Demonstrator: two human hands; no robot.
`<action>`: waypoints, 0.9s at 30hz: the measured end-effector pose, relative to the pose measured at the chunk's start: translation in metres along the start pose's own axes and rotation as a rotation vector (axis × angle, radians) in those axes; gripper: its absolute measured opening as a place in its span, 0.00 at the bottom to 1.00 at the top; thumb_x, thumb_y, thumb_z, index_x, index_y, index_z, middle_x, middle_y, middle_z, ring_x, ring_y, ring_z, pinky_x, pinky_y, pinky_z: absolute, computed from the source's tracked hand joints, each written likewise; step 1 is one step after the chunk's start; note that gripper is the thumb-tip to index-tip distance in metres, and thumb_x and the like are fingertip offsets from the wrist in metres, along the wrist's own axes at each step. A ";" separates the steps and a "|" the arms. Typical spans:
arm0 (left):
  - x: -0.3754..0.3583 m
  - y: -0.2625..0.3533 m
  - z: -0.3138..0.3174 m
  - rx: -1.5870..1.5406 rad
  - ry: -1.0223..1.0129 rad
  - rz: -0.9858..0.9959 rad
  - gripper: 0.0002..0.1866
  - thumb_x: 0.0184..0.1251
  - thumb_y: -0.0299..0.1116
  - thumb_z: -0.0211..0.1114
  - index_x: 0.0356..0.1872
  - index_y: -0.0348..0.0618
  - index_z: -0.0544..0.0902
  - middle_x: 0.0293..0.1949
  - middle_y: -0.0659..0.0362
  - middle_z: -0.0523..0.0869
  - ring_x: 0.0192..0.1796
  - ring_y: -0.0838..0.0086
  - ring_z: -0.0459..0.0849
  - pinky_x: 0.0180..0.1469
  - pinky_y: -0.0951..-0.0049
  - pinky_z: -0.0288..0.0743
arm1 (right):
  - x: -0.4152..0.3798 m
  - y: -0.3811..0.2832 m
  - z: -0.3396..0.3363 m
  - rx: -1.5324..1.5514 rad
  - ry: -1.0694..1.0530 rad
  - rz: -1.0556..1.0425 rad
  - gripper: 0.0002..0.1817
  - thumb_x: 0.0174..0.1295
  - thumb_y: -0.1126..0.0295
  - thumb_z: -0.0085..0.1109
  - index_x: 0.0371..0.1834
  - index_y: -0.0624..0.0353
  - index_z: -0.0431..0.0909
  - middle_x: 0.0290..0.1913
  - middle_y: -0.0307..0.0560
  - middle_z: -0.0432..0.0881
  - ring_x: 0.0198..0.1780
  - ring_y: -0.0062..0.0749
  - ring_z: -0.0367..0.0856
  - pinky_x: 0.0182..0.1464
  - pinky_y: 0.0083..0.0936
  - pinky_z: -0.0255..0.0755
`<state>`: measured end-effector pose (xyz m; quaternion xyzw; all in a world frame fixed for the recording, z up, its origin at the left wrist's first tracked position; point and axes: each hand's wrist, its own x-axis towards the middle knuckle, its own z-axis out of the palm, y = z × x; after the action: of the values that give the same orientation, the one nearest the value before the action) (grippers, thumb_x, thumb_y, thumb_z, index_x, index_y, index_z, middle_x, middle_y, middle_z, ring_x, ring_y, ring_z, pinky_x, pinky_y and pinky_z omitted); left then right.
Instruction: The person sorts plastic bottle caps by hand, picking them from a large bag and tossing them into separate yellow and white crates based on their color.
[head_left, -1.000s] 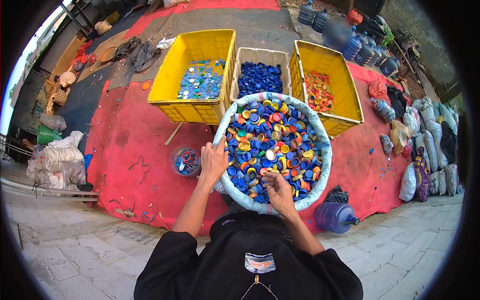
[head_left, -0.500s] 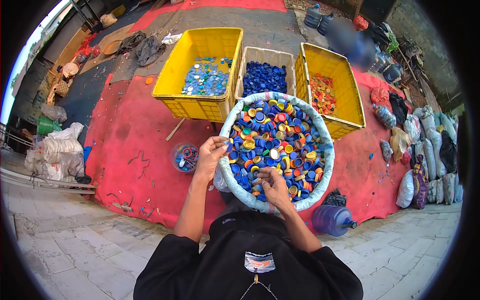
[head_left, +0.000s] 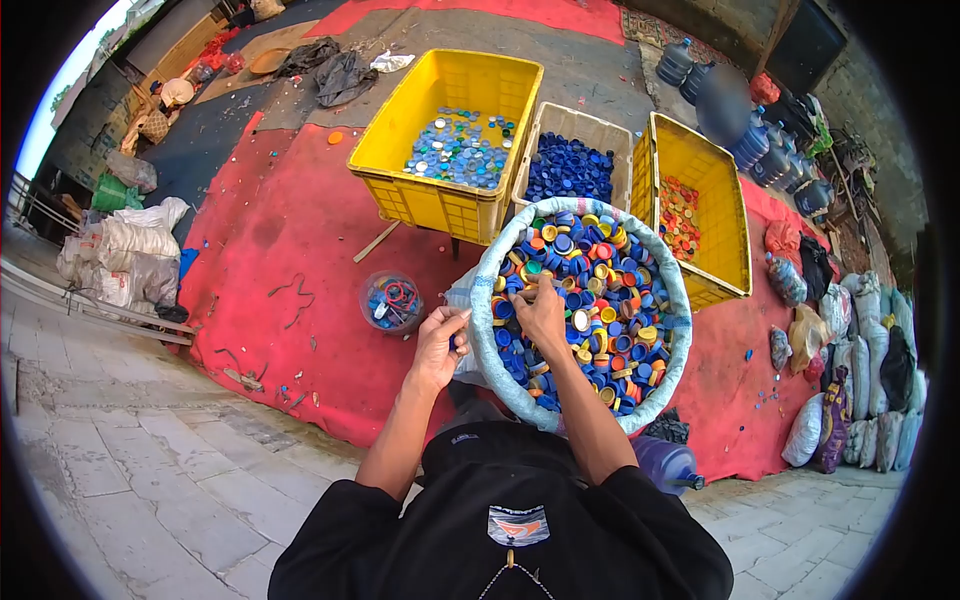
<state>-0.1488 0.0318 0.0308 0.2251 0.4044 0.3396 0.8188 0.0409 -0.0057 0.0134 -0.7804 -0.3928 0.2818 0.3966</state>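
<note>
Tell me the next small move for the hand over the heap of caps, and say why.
Probably close the right hand on one cap. It rests on the mixed caps in the round sack, fingers down among them, while the sorted crates beyond hold caps. The left hand sits outside the sack's rim.

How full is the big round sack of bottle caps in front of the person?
Nearly full. In the round sack, mixed caps reach close to its rolled rim, and the right hand rests on top of them.

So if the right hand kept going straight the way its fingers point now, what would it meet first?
The right hand points forward over the mixed caps in the round sack. It would probably meet those caps first, though its height above them is unclear.
</note>
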 end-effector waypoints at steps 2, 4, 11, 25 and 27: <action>-0.001 -0.004 -0.002 0.124 0.013 0.073 0.15 0.58 0.31 0.74 0.38 0.46 0.74 0.28 0.67 0.78 0.21 0.88 0.68 0.21 0.85 0.60 | 0.007 0.001 0.008 -0.076 -0.010 0.020 0.25 0.57 0.66 0.65 0.56 0.65 0.73 0.39 0.57 0.87 0.42 0.55 0.86 0.48 0.41 0.76; -0.004 -0.005 0.002 0.255 0.033 0.112 0.16 0.57 0.34 0.75 0.39 0.44 0.75 0.29 0.67 0.79 0.22 0.89 0.69 0.21 0.86 0.59 | 0.009 0.001 0.009 -0.098 -0.023 0.000 0.25 0.57 0.66 0.65 0.56 0.65 0.73 0.38 0.57 0.87 0.42 0.54 0.86 0.48 0.42 0.76; 0.011 -0.022 0.006 0.925 0.091 0.448 0.17 0.53 0.33 0.76 0.40 0.39 0.79 0.33 0.59 0.85 0.29 0.78 0.79 0.33 0.74 0.73 | 0.015 0.007 -0.007 0.262 -0.078 0.019 0.25 0.56 0.72 0.68 0.55 0.70 0.73 0.33 0.48 0.87 0.35 0.28 0.84 0.40 0.25 0.73; 0.035 -0.017 0.053 1.726 -0.172 0.750 0.18 0.58 0.27 0.67 0.51 0.41 0.80 0.49 0.50 0.85 0.44 0.50 0.85 0.45 0.54 0.80 | -0.056 0.060 -0.098 1.441 0.138 0.340 0.18 0.60 0.67 0.47 0.53 0.60 0.70 0.34 0.43 0.79 0.32 0.32 0.79 0.38 0.35 0.77; 0.030 -0.015 0.060 1.774 -0.170 0.667 0.19 0.57 0.27 0.68 0.52 0.41 0.80 0.50 0.49 0.85 0.46 0.50 0.85 0.47 0.55 0.80 | -0.065 0.075 -0.100 1.484 0.111 0.358 0.18 0.63 0.62 0.48 0.52 0.59 0.71 0.35 0.43 0.79 0.32 0.31 0.78 0.36 0.33 0.75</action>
<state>-0.0808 0.0387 0.0400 0.8924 0.3686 0.1075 0.2370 0.1101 -0.1283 0.0111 -0.3742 0.0521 0.4921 0.7842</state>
